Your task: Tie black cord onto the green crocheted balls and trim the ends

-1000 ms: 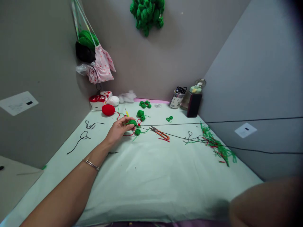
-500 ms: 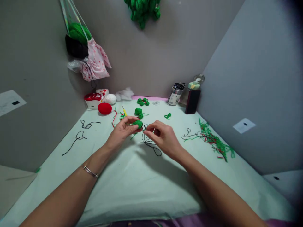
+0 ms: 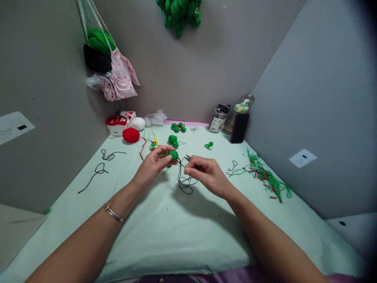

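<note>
Frame centre: my left hand (image 3: 151,164) grips a round green yarn piece (image 3: 173,155); right fingertips (image 3: 187,169) pinched narrow, contents unclear.

Around the green-topped bottle (image 3: 241,107), a dark phone (image 3: 239,128) stands in front, a printed cup (image 3: 217,122) left, a pink bag (image 3: 123,78) farther left.

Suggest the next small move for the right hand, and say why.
Probably ease the right hand away from the green piece to take up slack: the black thread hangs in loose loops below the piece, the left hand grips it, and the right fingers are pinched close by.
</note>
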